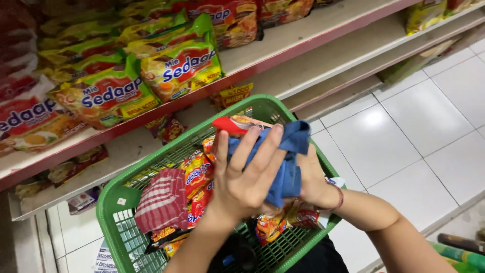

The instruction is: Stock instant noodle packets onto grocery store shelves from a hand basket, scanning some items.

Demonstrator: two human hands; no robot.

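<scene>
blue cloth (288, 167) clasped between left hand (247, 177), right hand (310, 177), fingers curled

Packet (237, 124) mostly behind blue cloth (283, 162)
</scene>
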